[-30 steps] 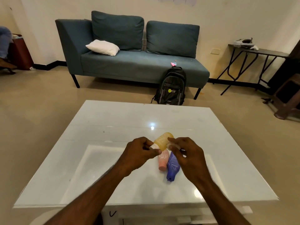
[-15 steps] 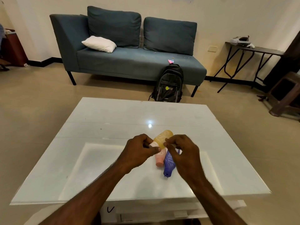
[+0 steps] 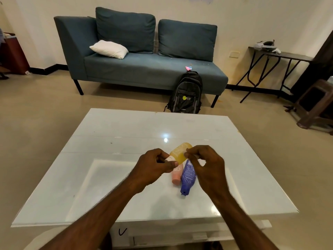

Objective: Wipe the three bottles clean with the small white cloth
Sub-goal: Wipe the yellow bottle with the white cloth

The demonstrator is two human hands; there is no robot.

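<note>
My left hand (image 3: 153, 168) grips a translucent yellow bottle (image 3: 180, 152) by its white cap end and holds it tilted above the table. My right hand (image 3: 207, 168) pinches the small white cloth (image 3: 201, 161) against the side of the yellow bottle; only scraps of the cloth show between the fingers. Below the hands, a pink bottle (image 3: 176, 175) and a blue bottle (image 3: 188, 177) lie side by side on the glossy white table (image 3: 126, 134), caps toward me.
A black backpack (image 3: 186, 94) leans against a blue sofa (image 3: 144, 69) beyond the table. A folding side table (image 3: 277, 56) and a brown stool (image 3: 315, 103) stand at the right.
Both hands stay on the yellow bottle. The right fingers with the cloth have shifted slightly along the bottle's side. The pink and blue bottles have not moved.
</note>
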